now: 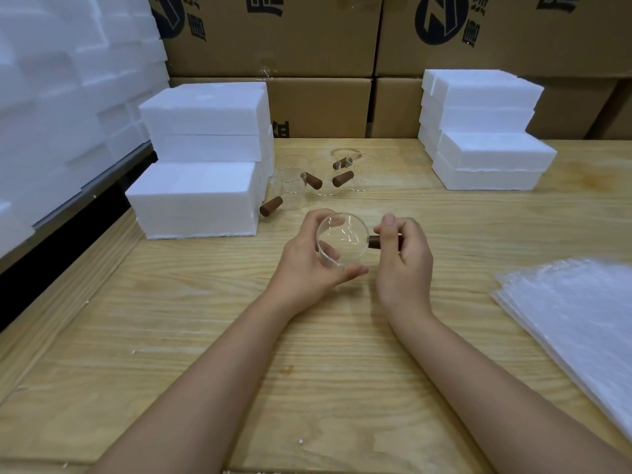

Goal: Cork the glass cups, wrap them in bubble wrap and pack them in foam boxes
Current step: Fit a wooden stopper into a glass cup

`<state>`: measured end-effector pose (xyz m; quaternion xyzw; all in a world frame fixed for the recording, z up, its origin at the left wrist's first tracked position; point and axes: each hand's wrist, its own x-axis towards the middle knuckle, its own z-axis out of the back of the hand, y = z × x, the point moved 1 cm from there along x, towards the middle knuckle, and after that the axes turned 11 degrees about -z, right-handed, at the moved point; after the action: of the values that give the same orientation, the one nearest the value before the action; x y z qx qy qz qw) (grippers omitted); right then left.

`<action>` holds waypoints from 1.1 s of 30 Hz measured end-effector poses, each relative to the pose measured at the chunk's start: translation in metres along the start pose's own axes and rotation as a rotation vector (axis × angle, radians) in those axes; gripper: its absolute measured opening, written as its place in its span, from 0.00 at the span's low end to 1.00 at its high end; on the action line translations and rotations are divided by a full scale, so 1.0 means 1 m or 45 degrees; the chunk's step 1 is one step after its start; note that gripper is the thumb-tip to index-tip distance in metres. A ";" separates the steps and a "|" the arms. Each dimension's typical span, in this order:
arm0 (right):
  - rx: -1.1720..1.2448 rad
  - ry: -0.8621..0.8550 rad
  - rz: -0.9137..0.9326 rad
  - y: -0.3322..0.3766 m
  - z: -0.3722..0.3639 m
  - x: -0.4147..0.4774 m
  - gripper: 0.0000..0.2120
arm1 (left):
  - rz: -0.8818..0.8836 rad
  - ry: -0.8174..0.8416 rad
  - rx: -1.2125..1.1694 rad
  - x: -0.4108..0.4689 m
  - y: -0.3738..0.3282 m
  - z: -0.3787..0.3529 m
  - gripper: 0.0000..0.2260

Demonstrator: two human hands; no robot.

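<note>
Early days: our left hand (307, 268) is curled round one glass cup (343, 239) above the table (205, 336), right hand (405, 258) pinching its brown cork (374, 241). The other cups (290, 189) wait by the foam boxes (195, 196), and the bubble wrap (574, 323) looks untouched, nothing packed.

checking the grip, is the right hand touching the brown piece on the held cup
Touching. The head view shows the right hand gripping the brown piece, covering most of it.
</note>
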<state>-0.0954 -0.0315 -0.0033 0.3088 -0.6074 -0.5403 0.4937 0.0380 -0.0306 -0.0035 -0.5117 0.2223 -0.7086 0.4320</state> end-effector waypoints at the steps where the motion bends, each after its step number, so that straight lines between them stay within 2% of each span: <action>1: -0.002 0.010 -0.001 0.001 -0.001 -0.001 0.12 | 0.001 0.010 0.006 0.000 0.000 0.000 0.31; 7: -0.068 0.010 -0.239 0.002 -0.002 0.000 0.15 | -0.079 0.113 0.148 -0.002 -0.001 -0.003 0.30; 13: -0.215 0.043 -0.395 0.007 -0.006 -0.002 0.26 | -0.217 0.192 0.273 -0.004 0.001 -0.005 0.31; 16: -0.386 0.126 -0.402 0.010 -0.008 -0.005 0.35 | -0.195 0.182 0.256 -0.003 0.002 -0.005 0.31; 21: -0.490 0.242 -0.227 0.012 -0.007 -0.007 0.38 | -0.084 0.096 0.083 -0.001 0.003 -0.001 0.30; 27: -0.431 0.462 -0.071 0.008 0.003 0.000 0.30 | -0.042 0.024 -0.028 0.002 0.007 0.003 0.31; 33: -0.105 0.586 -0.091 0.011 0.010 0.007 0.13 | 0.007 -0.017 -0.097 0.002 0.003 0.005 0.32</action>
<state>-0.1051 -0.0313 0.0099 0.4248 -0.4449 -0.4972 0.6119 0.0437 -0.0331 -0.0027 -0.5320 0.2477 -0.6949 0.4156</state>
